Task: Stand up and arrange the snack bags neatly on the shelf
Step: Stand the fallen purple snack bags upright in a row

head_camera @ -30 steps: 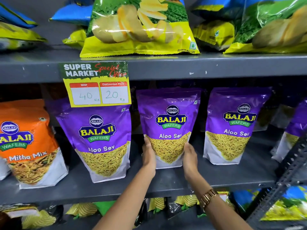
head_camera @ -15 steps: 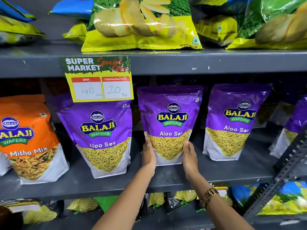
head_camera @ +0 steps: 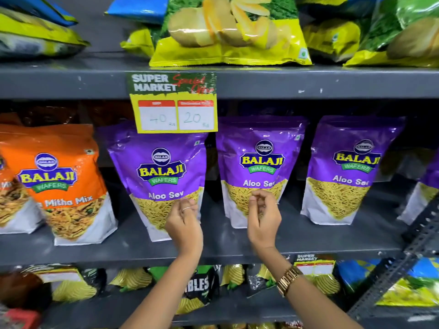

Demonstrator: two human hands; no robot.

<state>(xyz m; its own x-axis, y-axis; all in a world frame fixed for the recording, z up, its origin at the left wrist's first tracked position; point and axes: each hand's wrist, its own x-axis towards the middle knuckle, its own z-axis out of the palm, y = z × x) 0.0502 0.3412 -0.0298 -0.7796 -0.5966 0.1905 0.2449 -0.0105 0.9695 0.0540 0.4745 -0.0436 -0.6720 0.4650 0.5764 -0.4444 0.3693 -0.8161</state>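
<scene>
Three purple Aloo Sev bags stand upright in a row on the grey middle shelf (head_camera: 308, 241): a left one (head_camera: 161, 172), a middle one (head_camera: 261, 160) and a right one (head_camera: 354, 162). An orange Mitha Mix bag (head_camera: 57, 176) stands to their left. My left hand (head_camera: 184, 224) hovers in front of the left purple bag's lower right corner, fingers loosely curled, holding nothing. My right hand (head_camera: 263, 217) hangs just before the middle purple bag's lower part, also loosely curled and holding nothing. A gold watch is on the right wrist.
A yellow price tag (head_camera: 174, 103) hangs from the upper shelf edge over the left purple bag's top. Yellow-green chip bags (head_camera: 228, 32) lie on the upper shelf. More snack bags (head_camera: 197, 286) fill the lower shelf. A slotted metal upright (head_camera: 415, 245) slants at the right.
Both hands have let go of the middle purple bag's lower sides and drawn back toward me; the left hand has shifted left. The view has moved closer and to the left.
</scene>
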